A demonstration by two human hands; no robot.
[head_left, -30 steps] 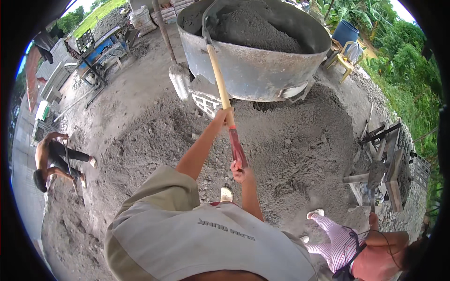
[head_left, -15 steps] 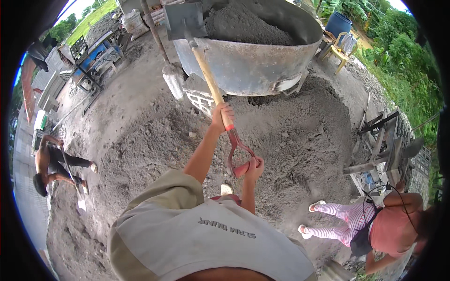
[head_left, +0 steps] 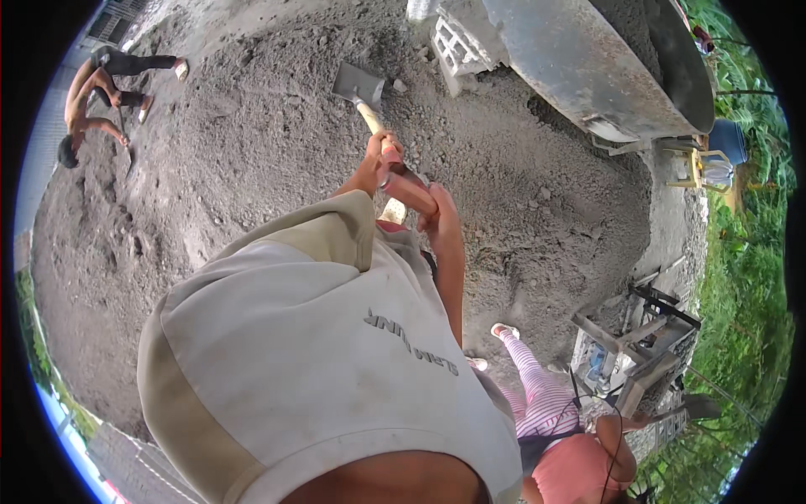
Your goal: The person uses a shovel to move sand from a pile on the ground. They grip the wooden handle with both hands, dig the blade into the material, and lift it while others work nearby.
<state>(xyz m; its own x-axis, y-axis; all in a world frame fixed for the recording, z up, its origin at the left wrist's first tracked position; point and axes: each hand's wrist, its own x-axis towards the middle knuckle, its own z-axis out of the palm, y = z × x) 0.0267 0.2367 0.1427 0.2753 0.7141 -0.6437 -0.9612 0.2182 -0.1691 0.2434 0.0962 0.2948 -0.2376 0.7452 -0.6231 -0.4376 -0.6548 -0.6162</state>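
Note:
I hold a shovel (head_left: 371,118) in both hands. My left hand (head_left: 384,154) is wrapped round the lower part of its pale wooden shaft, near the red section. My right hand (head_left: 440,210) is closed on the red D-shaped grip. The grey metal blade (head_left: 358,85) points away from me, low over or on the heap of grey sand (head_left: 277,126); whether it touches cannot be told. A little loose grit shows on the blade, with a small stone beside it.
A large round metal mixing pan (head_left: 579,59) stands at far right, next to a concrete block (head_left: 460,42). One person (head_left: 94,105) bends with a shovel at far left. Another (head_left: 554,420), in striped leggings, is at near right beside a wooden and metal frame (head_left: 642,336).
The shovel has come down from the pan's rim to the sand heap, drawn in closer to me. My view has turned left, so the pan now appears further right. Both hands keep their hold.

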